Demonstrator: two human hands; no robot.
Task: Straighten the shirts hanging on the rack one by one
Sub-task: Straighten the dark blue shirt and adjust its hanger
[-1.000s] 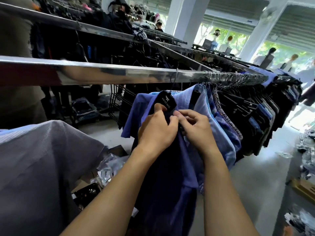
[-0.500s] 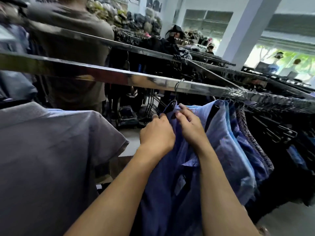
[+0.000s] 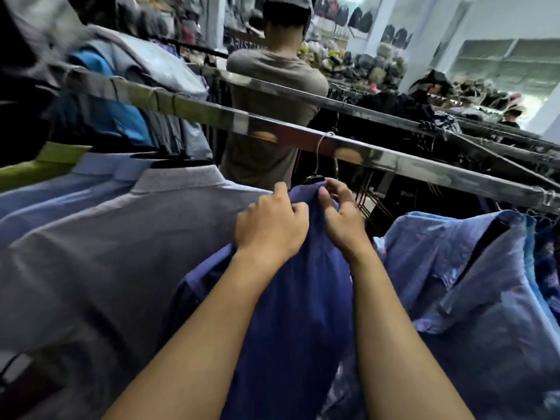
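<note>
Hanging from the metal rail [image 3: 424, 165] by a wire hanger [image 3: 317, 159], the dark blue shirt [image 3: 297, 298] is in the middle of the rack, between a grey shirt [image 3: 106, 253] on its left and a light blue shirt [image 3: 469, 268] on its right. Both hands are at its collar. The left hand [image 3: 269, 225] has a closed grip on the cloth, and the right hand [image 3: 342, 216] pinches the collar edge. Behind the rail stands a person in a brown top [image 3: 272, 86].

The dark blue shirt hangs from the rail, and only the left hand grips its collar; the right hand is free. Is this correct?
Not quite: the head view shows the right hand also pinching the collar of the dark blue shirt, beside the left hand. It does hang from the rail.
</note>
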